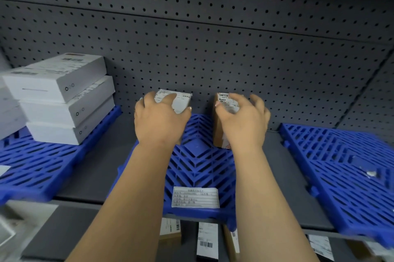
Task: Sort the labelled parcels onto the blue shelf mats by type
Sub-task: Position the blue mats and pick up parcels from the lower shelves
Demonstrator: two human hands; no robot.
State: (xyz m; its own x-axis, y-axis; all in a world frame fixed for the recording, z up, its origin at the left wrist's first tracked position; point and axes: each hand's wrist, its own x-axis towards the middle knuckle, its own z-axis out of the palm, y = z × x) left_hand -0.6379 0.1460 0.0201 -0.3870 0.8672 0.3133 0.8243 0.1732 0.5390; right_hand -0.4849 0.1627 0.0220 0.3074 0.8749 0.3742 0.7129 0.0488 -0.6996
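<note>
Brown cardboard shows under the right hand, whose fingers curl over the top of a small brown parcel standing upright at the back of the middle blue mat; its white top label carries print too blurred to read beyond what looks like "507". Just left of it, the left hand grips a white-labelled parcel from above, fingers and thumb wrapped round its edges, also over the middle mat near the grey pegboard wall. At that mat's front edge lies a white shelf label with ruled lines of illegible writing. In the left of the frame, a stack of white boxes marked with small circles rests on the left blue mat. Toward the right lies the right blue mat. Along the bottom of the frame, barcoded parcels sit on the shelf below.
</note>
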